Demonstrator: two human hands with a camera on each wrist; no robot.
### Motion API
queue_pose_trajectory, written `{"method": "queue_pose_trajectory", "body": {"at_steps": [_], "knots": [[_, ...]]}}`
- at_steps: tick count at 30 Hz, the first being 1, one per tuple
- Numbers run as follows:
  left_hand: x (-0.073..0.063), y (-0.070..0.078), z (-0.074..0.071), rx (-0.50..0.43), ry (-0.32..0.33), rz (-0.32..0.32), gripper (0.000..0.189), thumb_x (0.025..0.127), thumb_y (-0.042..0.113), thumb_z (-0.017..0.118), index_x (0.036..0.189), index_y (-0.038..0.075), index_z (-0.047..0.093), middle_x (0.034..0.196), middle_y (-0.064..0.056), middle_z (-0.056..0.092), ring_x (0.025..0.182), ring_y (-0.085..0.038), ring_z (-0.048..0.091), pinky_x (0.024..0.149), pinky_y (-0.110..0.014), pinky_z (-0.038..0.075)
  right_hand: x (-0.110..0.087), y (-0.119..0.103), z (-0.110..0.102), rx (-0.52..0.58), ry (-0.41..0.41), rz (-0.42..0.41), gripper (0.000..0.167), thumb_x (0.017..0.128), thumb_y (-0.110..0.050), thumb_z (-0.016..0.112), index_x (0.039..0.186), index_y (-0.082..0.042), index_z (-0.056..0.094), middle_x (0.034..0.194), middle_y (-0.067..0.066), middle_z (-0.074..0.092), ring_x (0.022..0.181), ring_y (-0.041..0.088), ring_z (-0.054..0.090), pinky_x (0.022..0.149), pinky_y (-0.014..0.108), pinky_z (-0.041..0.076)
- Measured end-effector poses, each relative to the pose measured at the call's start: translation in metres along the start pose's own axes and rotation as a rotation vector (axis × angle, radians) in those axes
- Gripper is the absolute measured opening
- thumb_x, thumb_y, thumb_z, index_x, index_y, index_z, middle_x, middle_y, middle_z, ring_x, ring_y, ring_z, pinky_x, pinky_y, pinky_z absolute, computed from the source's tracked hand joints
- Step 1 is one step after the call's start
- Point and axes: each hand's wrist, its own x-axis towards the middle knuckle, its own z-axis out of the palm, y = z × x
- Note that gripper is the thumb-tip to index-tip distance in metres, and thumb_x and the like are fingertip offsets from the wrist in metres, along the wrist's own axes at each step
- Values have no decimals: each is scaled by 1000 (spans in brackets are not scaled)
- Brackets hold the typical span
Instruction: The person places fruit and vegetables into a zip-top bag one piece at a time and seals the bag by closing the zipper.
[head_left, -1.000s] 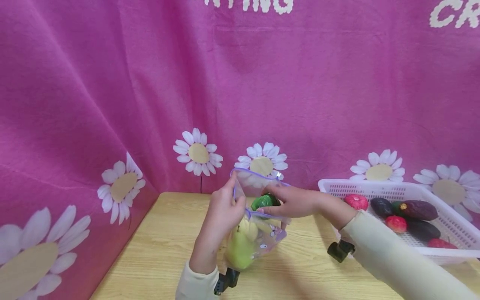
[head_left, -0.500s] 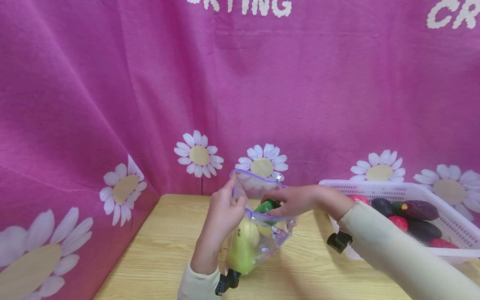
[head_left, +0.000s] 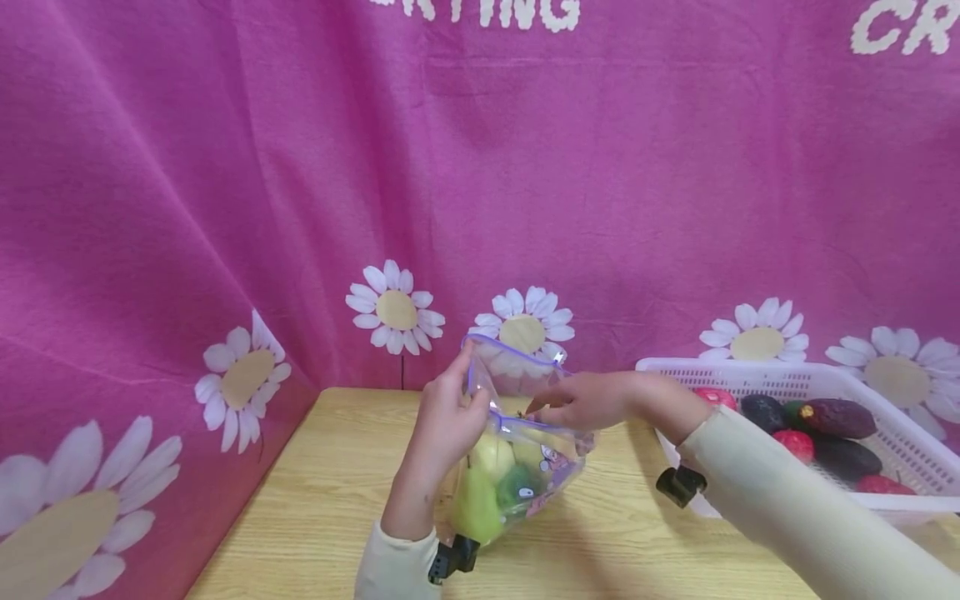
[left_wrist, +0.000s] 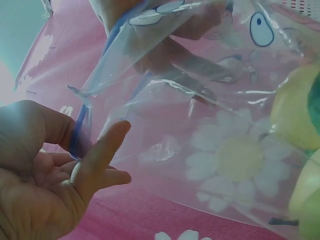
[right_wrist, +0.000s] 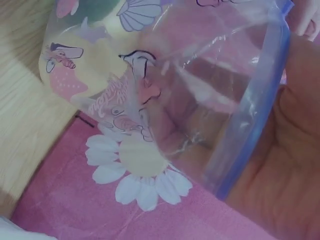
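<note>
My left hand (head_left: 450, 417) pinches the blue-edged rim of a clear printed zip bag (head_left: 555, 458), holding its mouth up and apart. Inside the bag lie a yellow-green pear-shaped fruit (head_left: 476, 504), pale yellow fruit (head_left: 493, 454) and a dark green fruit or vegetable (head_left: 520, 483) whose kind is blurred by the film. My right hand (head_left: 588, 398) reaches into the bag's mouth from the right. Through the film in the left wrist view, its fingers (left_wrist: 185, 65) look extended, with nothing held between them. The blue seal crosses that hand in the right wrist view.
A white perforated basket (head_left: 900, 433) stands at the right, with dark eggplant-like and avocado-like items (head_left: 837, 419) and red round ones (head_left: 793, 446). The wooden table (head_left: 315, 500) meets a pink daisy-printed cloth (head_left: 600, 208) behind and at left.
The dark green item has left my right hand and dropped from the bag's mouth down among the other produce. My right hand has gone slightly deeper; my left hand keeps its hold.
</note>
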Motion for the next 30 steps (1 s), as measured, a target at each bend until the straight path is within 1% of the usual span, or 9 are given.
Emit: {"method": "queue_pose_trajectory", "body": {"at_steps": [7,12,17,22,24,26,28,29,30], "knots": [[3,-8,9,-29,-2,58,66,93,-1,53,157,1,35,56,6,32,43,-7,31,41,-17,30,2,6,11,-69,167,31,69,103,-43,51,157,-2,35,153,33,38,139,51,40,115,60,33],[5,-12,10,11,18,85,68,93,-2,53,157,0,32,55,8,29,45,-6,31,42,-18,31,11,13,21,-70,304,-9,68,103,-41,52,156,0,35,153,42,30,143,55,29,115,63,30],[6,-16,9,40,61,69,71,91,-3,56,156,-5,30,60,4,35,45,-6,31,42,-19,31,20,23,28,-83,358,-222,46,108,-32,44,137,-1,61,143,24,54,136,40,48,113,54,39],[5,-14,13,14,93,0,78,91,2,59,159,-5,22,64,-4,41,47,-10,35,44,-23,36,17,30,27,-94,415,-468,24,102,-22,59,110,-8,76,123,10,69,125,33,59,108,51,45],[5,-11,15,18,116,-2,83,91,6,63,159,-5,18,81,-17,60,58,-18,51,59,-28,51,13,30,25,-96,463,-527,16,99,-16,64,103,-9,77,124,12,69,128,37,57,111,54,42],[4,-8,17,20,129,10,86,92,12,66,160,-4,16,119,-28,64,91,-30,67,87,-39,57,10,28,23,-110,507,-565,12,96,-9,65,98,-8,77,125,13,69,132,42,53,114,59,35],[3,-6,18,28,124,28,78,94,19,67,158,-1,28,152,-30,42,131,-41,53,108,-53,44,8,26,22,-124,528,-567,14,96,-6,65,102,-7,77,127,13,68,135,44,49,115,64,29],[2,-4,18,31,113,39,70,95,22,67,155,1,38,160,-28,28,143,-44,38,113,-59,35,7,25,22,-131,534,-556,16,96,-6,64,107,-7,76,130,12,68,137,44,47,115,67,26],[1,-3,17,39,96,53,60,96,26,66,148,2,49,161,-29,26,146,-46,28,114,-63,31,6,24,22,-139,540,-544,19,96,-6,64,112,-7,76,132,13,66,139,45,44,114,70,23]]}}
